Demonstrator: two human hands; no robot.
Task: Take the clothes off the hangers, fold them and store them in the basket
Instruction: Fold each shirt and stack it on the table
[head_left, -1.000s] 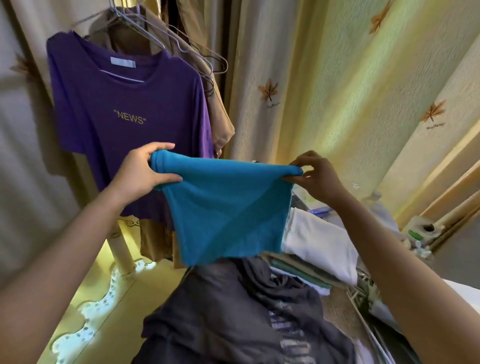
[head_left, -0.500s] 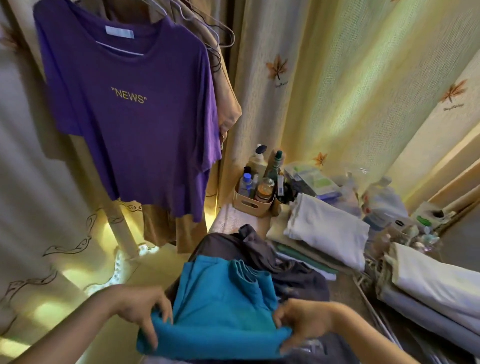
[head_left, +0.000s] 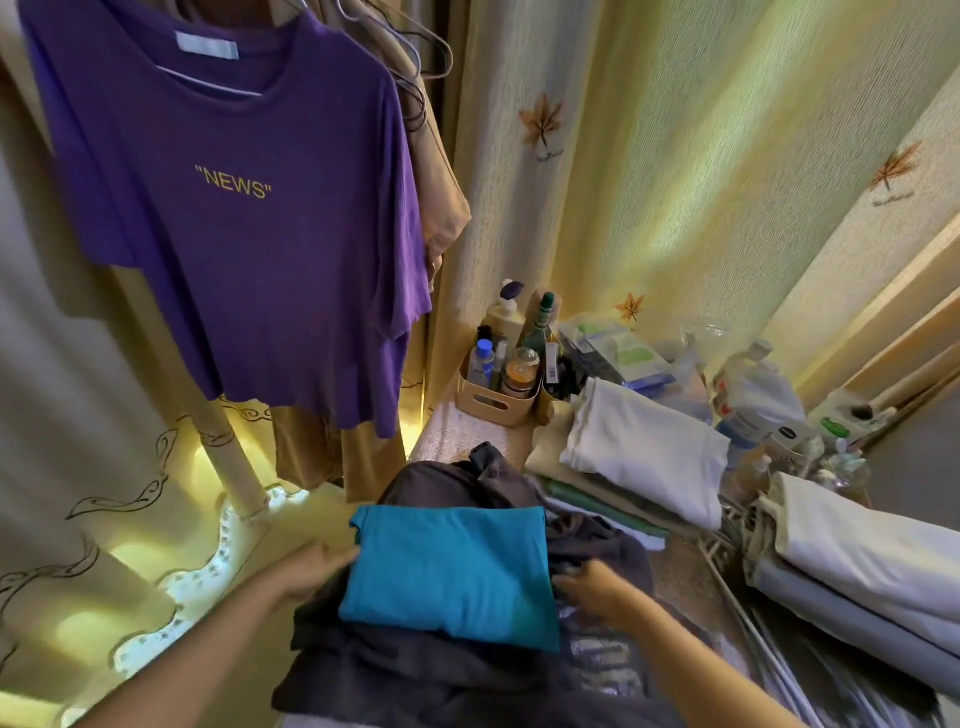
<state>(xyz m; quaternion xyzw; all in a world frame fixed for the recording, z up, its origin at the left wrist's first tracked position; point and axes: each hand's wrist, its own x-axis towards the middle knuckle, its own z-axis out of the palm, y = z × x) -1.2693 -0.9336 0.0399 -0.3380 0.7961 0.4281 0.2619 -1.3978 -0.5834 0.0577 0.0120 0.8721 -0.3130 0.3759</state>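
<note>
Largest job left: the purple "NEWS" T-shirt (head_left: 249, 223) in the upper left is on its wire hanger (head_left: 208, 83), with a tan garment (head_left: 441, 197) hung behind it. At lower centre I have the teal shirt (head_left: 452, 571) folded flat on a heap of dark grey clothes (head_left: 415, 670); I see no basket, so storing seems undone. My left hand (head_left: 311, 569) meets its left edge, too blurred to read the fingers. My right hand (head_left: 597, 587) lies at the right edge, fingers loosely extended, holding nothing. Folded white cloth (head_left: 644, 441) and a bottle caddy (head_left: 493, 400) crowd the right.
</note>
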